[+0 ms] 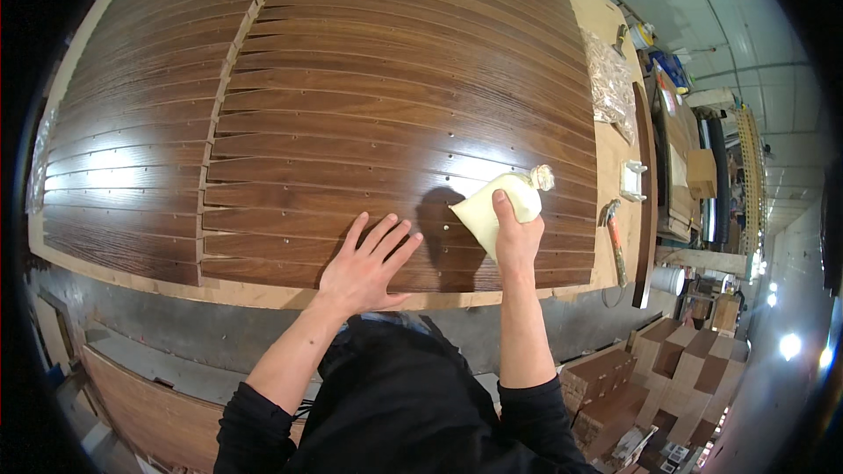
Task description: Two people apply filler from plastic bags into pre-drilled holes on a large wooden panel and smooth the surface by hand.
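Observation:
Dark brown wooden slats [395,79] lie side by side across the workbench, with small light dots along them. My left hand [364,263] rests on the slats at the near edge, its fingers spread and nothing in it. In my right hand [518,233] is a pale yellow piping bag [488,211], its top twisted and tied off. Its pointed tip is directed left, just above the slats. A dark shadow falls on the wood beside the bag. I cannot tell whether the tip touches the wood.
A second group of brown slats [123,167] lies at the left. Along the bench's right side are a clear plastic bag [610,83], a small white holder [632,180] and a hammer [614,241]. Stacked cardboard boxes [667,377] stand on the floor at the lower right.

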Tool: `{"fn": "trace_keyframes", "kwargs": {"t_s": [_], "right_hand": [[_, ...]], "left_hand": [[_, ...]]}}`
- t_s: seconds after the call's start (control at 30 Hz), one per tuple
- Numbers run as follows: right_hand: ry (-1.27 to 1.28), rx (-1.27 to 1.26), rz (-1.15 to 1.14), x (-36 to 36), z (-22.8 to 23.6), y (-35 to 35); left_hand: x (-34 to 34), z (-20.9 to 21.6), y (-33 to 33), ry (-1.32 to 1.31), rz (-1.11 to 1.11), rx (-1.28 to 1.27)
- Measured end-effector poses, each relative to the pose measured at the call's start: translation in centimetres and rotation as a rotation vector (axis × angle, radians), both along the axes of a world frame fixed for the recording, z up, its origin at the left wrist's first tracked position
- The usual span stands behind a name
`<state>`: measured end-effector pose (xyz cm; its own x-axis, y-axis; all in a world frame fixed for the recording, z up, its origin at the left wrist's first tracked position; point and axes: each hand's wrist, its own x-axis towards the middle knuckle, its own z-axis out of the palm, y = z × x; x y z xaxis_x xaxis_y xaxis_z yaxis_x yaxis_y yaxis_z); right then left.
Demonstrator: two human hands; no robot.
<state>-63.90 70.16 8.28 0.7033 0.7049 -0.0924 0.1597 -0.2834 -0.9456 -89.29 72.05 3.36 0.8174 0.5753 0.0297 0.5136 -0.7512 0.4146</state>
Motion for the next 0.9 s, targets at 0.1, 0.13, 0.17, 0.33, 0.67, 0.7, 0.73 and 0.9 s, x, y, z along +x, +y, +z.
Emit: {"fn": "trace_keyframes", "kwargs": {"t_s": [0.1,0.13,0.17,0.33,0.67,0.7,0.73,0.9], "right_hand": [[-0.010,-0.017,0.028,0.1,-0.4,0.5],[-0.024,-0.022,0.026,0.1,-0.6,0.7],[-0.038,-0.026,0.023,0.2,-0.8,0.8],[-0.033,-0.029,0.050,0.0,-1.3,1.2],[0.451,0.133,-0.067,1.6,0.6,-3.4],[0.577,0.234,-0.163,1.3,0.4,-4.3],[0.777,0.380,-0.141,1.4,1.3,-5.4],[1.504,0.938,0.089,2.0,0.6,-11.2]], "left_hand": [[0.1,0.1,-0.1,-0.014,0.002,0.017],[0.1,0.1,0.0,-0.019,0.003,0.018],[0.1,0.1,0.0,-0.025,0.005,0.018],[0.0,0.0,-0.1,-0.030,0.007,0.015],[0.1,0.8,0.2,-0.016,-0.002,0.023],[0.1,1.1,0.3,-0.007,-0.024,0.038],[0.3,1.5,0.3,-0.054,0.004,0.006],[2.3,1.9,2.2,-0.109,-0.026,0.061]]}}
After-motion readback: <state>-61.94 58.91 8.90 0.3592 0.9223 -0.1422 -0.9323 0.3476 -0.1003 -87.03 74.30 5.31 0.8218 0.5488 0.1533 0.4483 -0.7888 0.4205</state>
